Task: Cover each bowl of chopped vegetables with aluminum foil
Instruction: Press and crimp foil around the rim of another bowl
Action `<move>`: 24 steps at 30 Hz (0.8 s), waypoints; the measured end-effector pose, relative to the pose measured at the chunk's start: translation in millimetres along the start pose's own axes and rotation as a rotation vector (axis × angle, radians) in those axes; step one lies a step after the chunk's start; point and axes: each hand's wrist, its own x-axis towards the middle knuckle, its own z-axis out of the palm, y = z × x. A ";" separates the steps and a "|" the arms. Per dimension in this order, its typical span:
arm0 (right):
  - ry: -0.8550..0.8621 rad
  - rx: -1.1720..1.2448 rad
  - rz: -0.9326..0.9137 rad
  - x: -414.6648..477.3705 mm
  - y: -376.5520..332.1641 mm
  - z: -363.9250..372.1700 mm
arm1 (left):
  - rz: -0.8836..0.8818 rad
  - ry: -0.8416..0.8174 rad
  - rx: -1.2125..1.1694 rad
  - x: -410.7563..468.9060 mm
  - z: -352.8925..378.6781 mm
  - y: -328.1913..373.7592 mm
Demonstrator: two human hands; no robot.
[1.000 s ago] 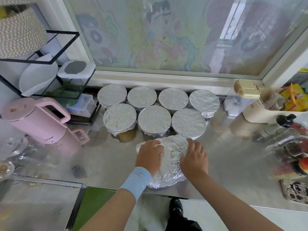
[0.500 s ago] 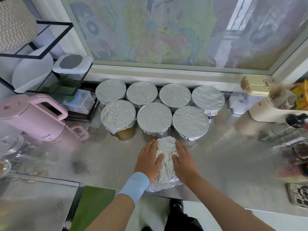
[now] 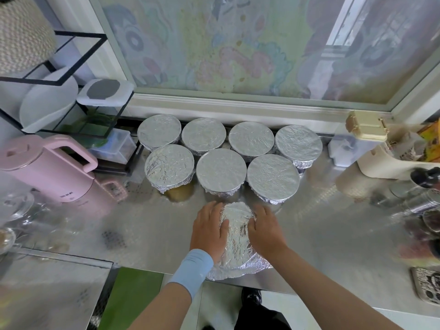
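Landmark: pink kettle (image 3: 47,167), standing at the left of the worktop (image 3: 154,225).
Done bowls: seven covered bowls (image 3: 221,172) sit in two rows to the right of the kettle; each has a flat foil top with the edges crimped under.
Task thing: foil sheet (image 3: 237,236) lies over the eighth bowl, further right of the kettle and nearer the person, at the worktop's front edge. The bowl itself is hidden beneath it.
Left hand: left hand (image 3: 209,231) lies flat with its fingers extended, pressing the foil down the bowl's left flank and holding nothing.
Right hand: right hand (image 3: 264,231) mirrors it on the right flank, palm and fingers flat on the foil.
Just changed: a second ago the sheet spread wide under both hands. The hands have since drawn inward and down, so only a narrow strip of foil shows between them and both side flaps are folded against the bowl.
Still loose: the near hem flares out over the worktop edge.
Meaning: probably the last bowl. The sides are shaped, and crimping the near and far hems likely remains.
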 end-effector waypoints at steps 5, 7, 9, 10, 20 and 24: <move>-0.072 0.082 -0.108 10.7 -15.5 -0.7 | -0.029 -0.054 0.055 -1.9 8.5 4.0; -0.065 0.143 -0.036 14.0 -17.4 -0.6 | -0.037 -0.028 0.069 -1.2 10.2 5.1; -0.054 0.132 -0.010 17.1 -16.6 -0.2 | -0.035 0.001 0.058 -1.9 10.9 4.6; -0.058 0.117 0.001 18.2 -16.4 -0.7 | -0.033 0.010 0.054 -1.8 10.7 4.4; 0.021 -0.069 -0.266 13.0 -0.3 -1.8 | 0.189 -0.013 0.129 -29.2 4.1 -5.1; 0.059 -0.195 -0.511 -15.7 15.3 1.1 | 0.283 -0.242 0.200 -34.0 -3.6 -13.2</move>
